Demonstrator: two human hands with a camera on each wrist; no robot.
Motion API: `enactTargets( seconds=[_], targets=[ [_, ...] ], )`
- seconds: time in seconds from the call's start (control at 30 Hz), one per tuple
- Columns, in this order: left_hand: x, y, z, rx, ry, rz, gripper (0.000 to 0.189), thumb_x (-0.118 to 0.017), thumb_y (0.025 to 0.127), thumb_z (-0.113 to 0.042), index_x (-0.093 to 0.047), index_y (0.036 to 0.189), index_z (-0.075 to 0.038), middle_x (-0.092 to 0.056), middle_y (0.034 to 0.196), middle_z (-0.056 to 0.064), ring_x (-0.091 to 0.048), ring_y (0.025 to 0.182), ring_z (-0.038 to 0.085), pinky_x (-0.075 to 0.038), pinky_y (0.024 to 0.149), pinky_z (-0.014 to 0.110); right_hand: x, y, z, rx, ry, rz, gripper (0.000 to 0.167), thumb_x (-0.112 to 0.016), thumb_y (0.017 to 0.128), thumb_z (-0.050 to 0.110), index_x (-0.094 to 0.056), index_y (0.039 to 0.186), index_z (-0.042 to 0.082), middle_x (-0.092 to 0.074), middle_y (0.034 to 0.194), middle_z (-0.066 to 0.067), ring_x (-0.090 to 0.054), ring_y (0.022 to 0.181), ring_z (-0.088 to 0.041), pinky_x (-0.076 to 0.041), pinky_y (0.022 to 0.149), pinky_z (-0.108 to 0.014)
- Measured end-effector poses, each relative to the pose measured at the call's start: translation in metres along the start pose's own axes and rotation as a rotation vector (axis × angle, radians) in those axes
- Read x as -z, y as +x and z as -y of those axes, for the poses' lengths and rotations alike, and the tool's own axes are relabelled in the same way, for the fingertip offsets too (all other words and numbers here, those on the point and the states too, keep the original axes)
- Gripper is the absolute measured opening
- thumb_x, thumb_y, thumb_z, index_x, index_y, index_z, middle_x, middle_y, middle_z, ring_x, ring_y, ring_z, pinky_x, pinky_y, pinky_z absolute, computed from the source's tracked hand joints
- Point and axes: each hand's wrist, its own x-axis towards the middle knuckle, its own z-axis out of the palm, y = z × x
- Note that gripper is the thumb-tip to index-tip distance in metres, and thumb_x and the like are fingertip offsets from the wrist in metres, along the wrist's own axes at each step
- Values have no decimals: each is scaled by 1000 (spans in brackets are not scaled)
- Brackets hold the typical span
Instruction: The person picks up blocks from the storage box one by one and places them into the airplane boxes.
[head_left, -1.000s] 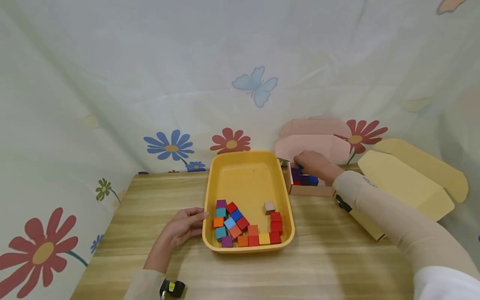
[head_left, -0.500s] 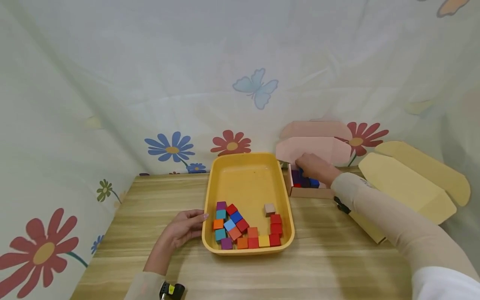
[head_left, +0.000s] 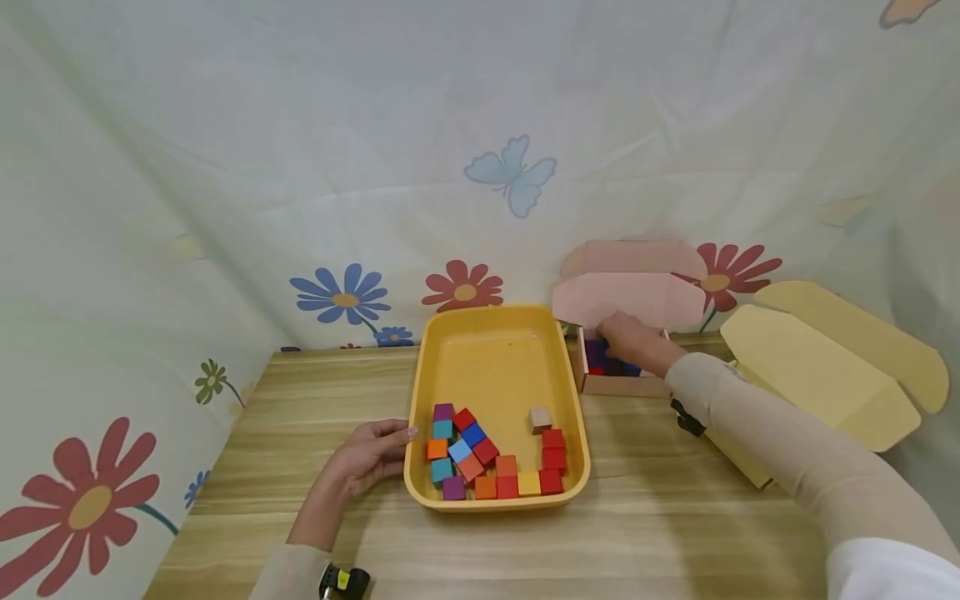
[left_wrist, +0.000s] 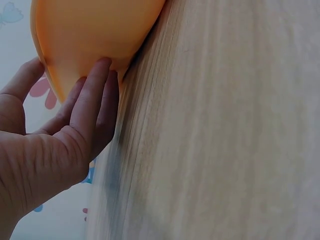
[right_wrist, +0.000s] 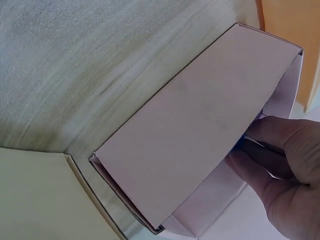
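Note:
On the tabletop stands a yellow tray with several coloured cubes in its near half, among them a plain wooden cube. My left hand rests against the tray's left side, its fingertips on the outer wall and its thumb at the rim in the left wrist view. My right hand reaches into a pink cardboard box behind and right of the tray. Between its thumb and fingers in the right wrist view shows a blue cube, mostly hidden by the box wall. Purple, red and blue cubes lie inside that box.
A yellow cardboard box with its lid raised stands to the right, partly under my right forearm. The pink box's open lid leans toward a flowered curtain behind the table.
My right hand has shifted slightly to the right and down within the pink box. My left hand stays at the tray, and the cubes in the tray have not moved.

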Motion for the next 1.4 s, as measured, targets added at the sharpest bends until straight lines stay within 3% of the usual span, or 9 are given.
enactTargets(
  seconds=[0.27, 0.57, 0.8, 1.17, 1.4],
  targets=[
    [0, 0, -1, 3, -6, -6, 64, -73, 97, -28, -46, 142, 8, -65, 125, 20, -70, 104, 27, -58, 89, 45, 1, -1, -2, 24, -21, 7, 10, -78, 86, 1, -73, 92, -4, -70, 86, -15, -65, 82, -30, -57, 76, -46],
    [1, -3, 0, -10, -13, 10, 62, -70, 99, -25, -44, 142, 11, -64, 126, 21, -70, 104, 26, -58, 90, 44, 7, -11, 2, 56, 2, 115, 34, -88, 79, 13, -72, 105, -1, -71, 95, -11, -60, 81, -22, -57, 80, -41],
    [2, -1, 0, -12, -10, 7, 63, -71, 98, -25, -43, 142, 10, -64, 126, 21, -70, 103, 26, -58, 90, 44, 4, -12, 5, 87, -81, 67, 34, -90, 76, 12, -72, 101, -3, -68, 95, -15, -62, 84, -25, -57, 82, -42],
    [-3, 1, 2, -22, -23, 7, 62, -71, 98, -26, -44, 142, 10, -66, 124, 20, -70, 104, 26, -59, 89, 44, 18, -14, 2, 64, -37, 83, 38, -86, 83, 15, -70, 113, -3, -71, 104, -17, -64, 91, -27, -56, 90, -45],
    [-3, -1, 2, -27, -11, 3, 63, -70, 99, -27, -43, 142, 10, -65, 126, 21, -69, 105, 27, -59, 90, 44, 41, -21, 27, 173, 3, 43, 31, -83, 86, 13, -71, 111, -2, -72, 106, -16, -67, 97, -30, -57, 91, -45]
  ],
)
